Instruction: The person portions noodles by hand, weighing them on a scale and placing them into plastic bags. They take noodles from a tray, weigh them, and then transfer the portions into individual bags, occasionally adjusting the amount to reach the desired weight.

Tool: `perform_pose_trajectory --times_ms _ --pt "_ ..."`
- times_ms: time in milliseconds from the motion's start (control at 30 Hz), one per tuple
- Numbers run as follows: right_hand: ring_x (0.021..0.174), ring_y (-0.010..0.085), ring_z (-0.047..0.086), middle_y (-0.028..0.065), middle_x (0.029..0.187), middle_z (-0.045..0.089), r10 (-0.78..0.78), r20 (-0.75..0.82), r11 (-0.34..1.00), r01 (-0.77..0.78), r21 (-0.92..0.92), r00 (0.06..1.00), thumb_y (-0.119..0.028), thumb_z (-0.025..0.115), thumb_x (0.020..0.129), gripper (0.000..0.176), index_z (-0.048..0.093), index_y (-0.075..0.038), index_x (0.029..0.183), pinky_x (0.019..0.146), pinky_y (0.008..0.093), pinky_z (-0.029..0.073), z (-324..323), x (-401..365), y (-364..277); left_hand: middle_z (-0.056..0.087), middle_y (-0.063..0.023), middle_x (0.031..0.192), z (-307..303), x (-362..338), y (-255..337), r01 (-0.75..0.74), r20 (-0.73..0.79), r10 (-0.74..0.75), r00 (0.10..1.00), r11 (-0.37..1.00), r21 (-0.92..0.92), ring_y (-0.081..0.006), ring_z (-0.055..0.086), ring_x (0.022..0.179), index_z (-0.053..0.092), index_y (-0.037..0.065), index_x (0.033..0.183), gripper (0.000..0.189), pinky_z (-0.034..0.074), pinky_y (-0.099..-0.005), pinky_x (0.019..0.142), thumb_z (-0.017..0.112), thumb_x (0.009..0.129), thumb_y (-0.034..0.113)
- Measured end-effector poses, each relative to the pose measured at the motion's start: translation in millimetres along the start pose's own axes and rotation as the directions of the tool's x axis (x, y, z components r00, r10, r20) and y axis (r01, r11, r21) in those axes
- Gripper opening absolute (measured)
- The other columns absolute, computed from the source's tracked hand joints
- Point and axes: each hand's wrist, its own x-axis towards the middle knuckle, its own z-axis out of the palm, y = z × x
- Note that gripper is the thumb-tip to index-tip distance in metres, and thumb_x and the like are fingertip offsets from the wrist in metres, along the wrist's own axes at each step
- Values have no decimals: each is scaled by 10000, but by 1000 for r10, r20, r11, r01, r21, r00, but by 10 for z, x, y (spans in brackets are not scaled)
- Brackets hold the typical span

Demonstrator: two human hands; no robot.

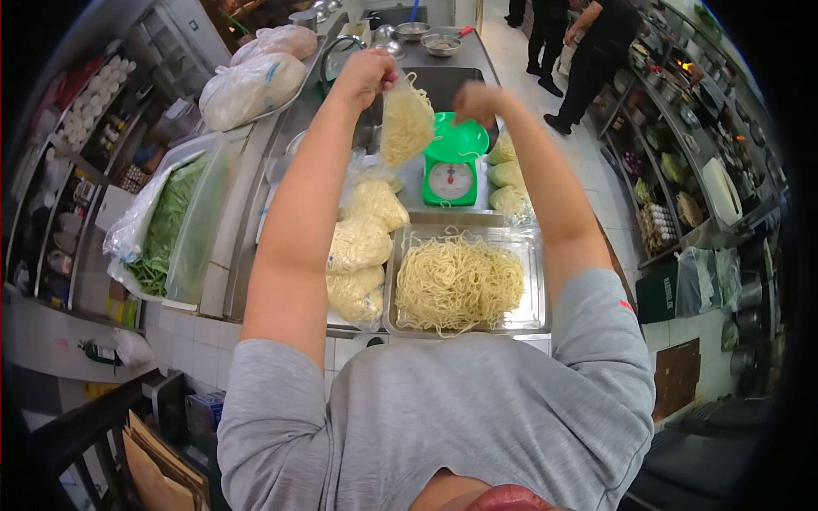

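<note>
My left hand (pixel 368 77) is closed on the top of a clear plastic bag of noodles (pixel 406 126), which hangs just left of the green scale (pixel 450 180). The scale's green pan (pixel 458 139) has a few noodle strands on it. Blurred by motion, my right hand (pixel 479 102) is above the pan's right side; its fingers cannot be made out. A metal tray (pixel 535 298) near my body holds a heap of loose noodles (pixel 460 281). Filled noodle bags (pixel 360 244) lie left of the tray, and more bags (pixel 509 183) lie right of the scale.
Behind the scale is a sink (pixel 434 83), with metal bowls (pixel 441 45) beyond it. Large plastic bags (pixel 252 89) and a bin of green vegetables (pixel 175 221) are at left. A person in dark clothes (pixel 601 51) stands beyond, at right, near shelves (pixel 652 183).
</note>
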Motion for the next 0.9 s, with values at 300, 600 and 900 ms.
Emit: perform_pose_trajectory --times_ms 300,600,900 --pt "721 327 625 146 735 637 -31 -436 999 34 -1 899 -73 641 625 94 643 -73 719 636 412 497 1124 130 31 547 -44 782 -319 -413 -83 -59 -54 58 997 998 -14 -112 526 553 497 -35 1110 364 416 -226 474 527 747 -20" --pt "788 336 609 147 788 626 -24 -489 984 107 141 872 -39 565 660 132 617 -83 773 653 412 482 1314 759 -132 538 -29 751 -306 -837 -204 -8 41 9 999 1000 -15 -80 506 552 495 -48 1170 434 410 -210 463 509 737 -37" --pt "641 118 572 50 731 587 -118 -418 634 392 667 901 -38 616 742 74 553 -20 777 520 292 484 635 -43 -329 581 -24 821 -52 -966 -537 93 151 -89 985 996 -17 -75 499 565 515 -29 1169 433 408 -207 476 514 736 -24"
